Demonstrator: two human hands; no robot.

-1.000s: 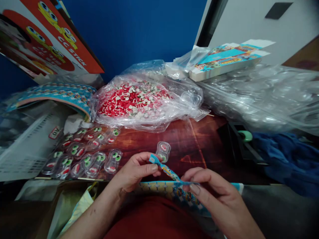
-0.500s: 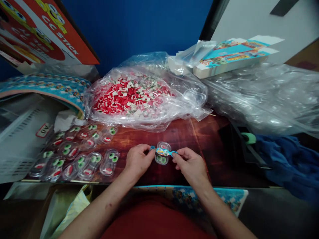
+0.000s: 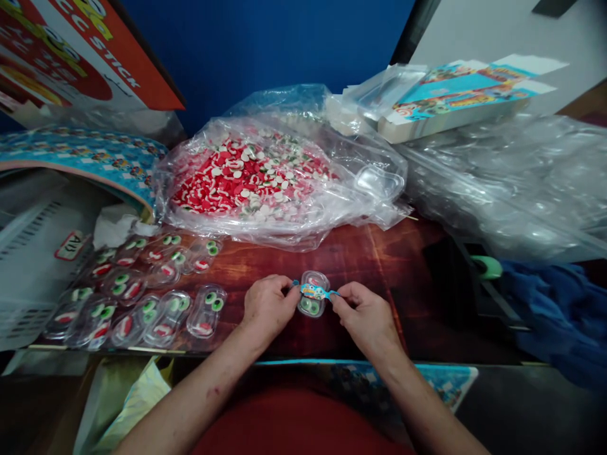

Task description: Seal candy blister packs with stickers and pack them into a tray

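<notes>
A narrow blue printed paper band (image 3: pixel 313 291) lies across the waist of a small clear plastic pack (image 3: pixel 312 307) on the dark wooden table. Green-and-white eye pieces show below the band, and a red-and-white piece shows above it. My left hand (image 3: pixel 269 304) pinches the band's left end between thumb and fingers. At the other side my right hand (image 3: pixel 367 313) pinches the right end. Both hands rest close to the pack, one on each side. Whether the fingertips also touch the plastic is hard to see.
Several similar filled clear packs (image 3: pixel 206 311) lie at the left, beside a pale basket (image 3: pixel 28 278). Behind stands a clear bag (image 3: pixel 256 180) of red and white pieces. At the right are a bag of clear plastic shells (image 3: pixel 512 183), flat printed cartons (image 3: pixel 467 95) and blue cloth (image 3: pixel 559 316).
The view has shifted slightly. Both hands still hold the band's ends, and the band now lies flatter and straighter across the pack.
</notes>
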